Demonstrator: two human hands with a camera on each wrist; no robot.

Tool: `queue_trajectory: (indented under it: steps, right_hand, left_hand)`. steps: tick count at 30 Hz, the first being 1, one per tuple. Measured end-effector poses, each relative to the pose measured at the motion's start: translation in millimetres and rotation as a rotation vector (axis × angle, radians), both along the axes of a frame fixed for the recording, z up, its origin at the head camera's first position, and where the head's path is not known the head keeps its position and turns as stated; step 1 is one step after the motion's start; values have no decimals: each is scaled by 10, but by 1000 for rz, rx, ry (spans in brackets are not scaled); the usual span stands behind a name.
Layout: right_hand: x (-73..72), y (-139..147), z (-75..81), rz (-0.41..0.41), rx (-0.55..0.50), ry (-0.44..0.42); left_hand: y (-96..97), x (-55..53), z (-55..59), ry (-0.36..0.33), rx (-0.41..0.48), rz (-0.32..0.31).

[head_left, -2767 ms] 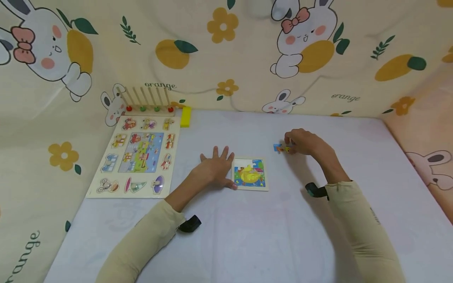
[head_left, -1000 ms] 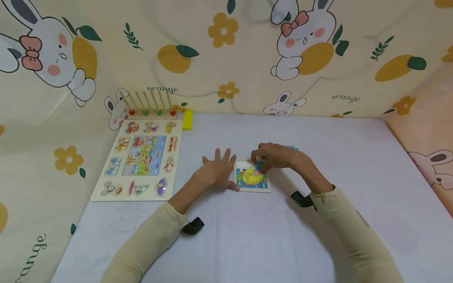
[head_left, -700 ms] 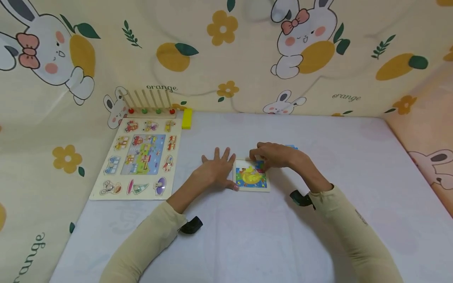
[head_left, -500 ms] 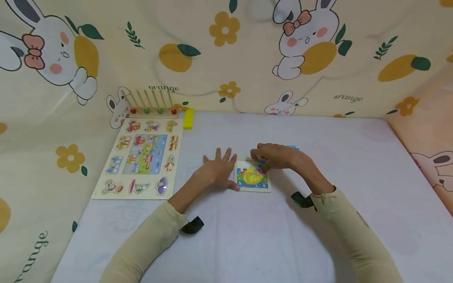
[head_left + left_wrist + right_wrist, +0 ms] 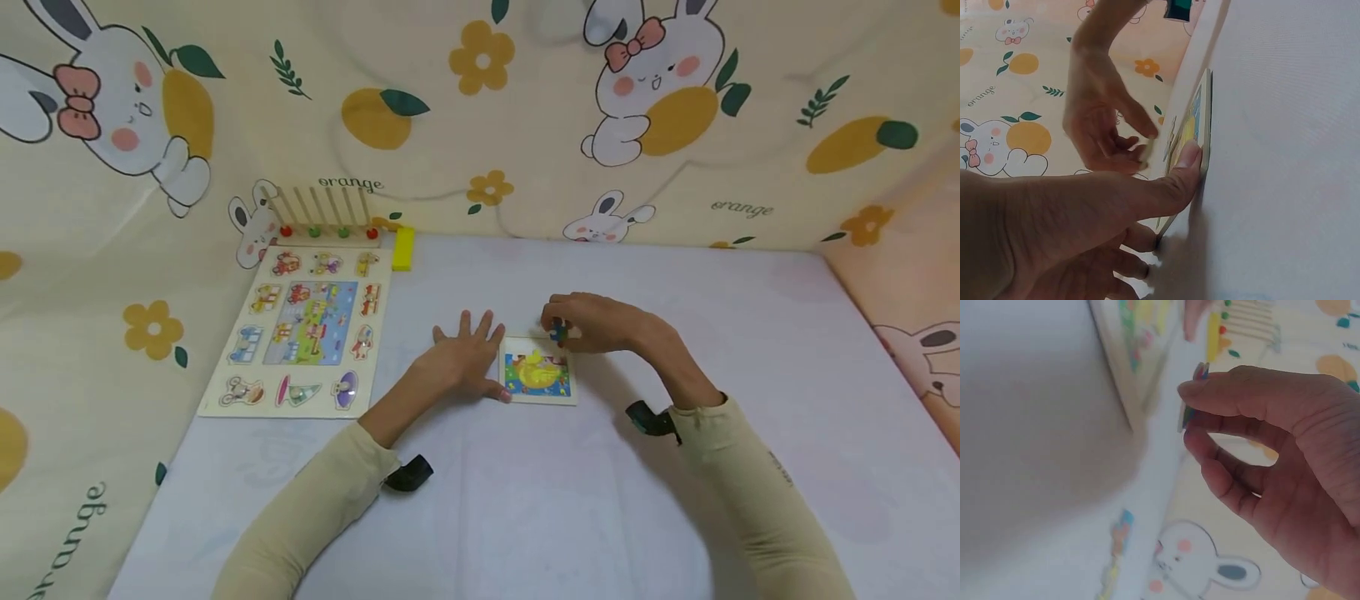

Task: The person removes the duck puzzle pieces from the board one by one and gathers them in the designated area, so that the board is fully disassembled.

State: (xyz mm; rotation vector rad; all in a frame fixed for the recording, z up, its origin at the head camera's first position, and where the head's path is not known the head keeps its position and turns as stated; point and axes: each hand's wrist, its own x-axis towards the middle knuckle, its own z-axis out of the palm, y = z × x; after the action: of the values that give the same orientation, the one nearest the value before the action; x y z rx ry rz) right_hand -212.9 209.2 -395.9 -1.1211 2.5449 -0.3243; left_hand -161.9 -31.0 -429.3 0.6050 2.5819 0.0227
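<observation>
A small square jigsaw puzzle (image 5: 538,401) with a yellow bird picture in a pale wooden frame lies on the white table. My left hand (image 5: 456,363) is spread flat at its left side, the thumb (image 5: 1189,155) on the frame's near-left corner. Just above the far-right corner, my right hand (image 5: 603,323) pinches a jigsaw piece (image 5: 558,331) between thumb and fingers. That piece (image 5: 1189,414) shows edge-on in the right wrist view, clear of the frame. White backing shows along the far side of the picture.
Loose jigsaw pieces (image 5: 1119,537) lie on the table beyond the right hand, hidden from the head view. At the back left are a large wooden picture board (image 5: 296,392), a rack with upright sticks (image 5: 330,237) and a yellow block (image 5: 402,249). Printed cloth walls surround the table.
My right hand has come left from the loose pieces to the frame's far-right corner. Since half a second ago it has risen slightly, with the piece tilted up. The left hand stays put.
</observation>
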Motion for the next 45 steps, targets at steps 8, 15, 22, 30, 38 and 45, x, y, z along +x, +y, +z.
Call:
queue_trajectory:
  steps: [8,15,22,30,38,45]
  right_hand:
    - [-74,385,244,-134,-15,46]
    - [-199,932,257,-294,39,12]
    - [-301,1205,25,-356,112,-21]
    - [-310,1178,-105,-332,108,22]
    - [-316,1143,-111,-301,103,29]
    - [-294,1133,-91,-290,90,29]
  left_hand:
    - [-9,8,20,0,4,7]
    - [4,24,16,1,14,0]
    - [4,16,7,3,4,2]
    - [11,8,-22,4,2,0]
    - [19,5,-23,-3,9,8]
    - [27,8,-7,-6,9,10]
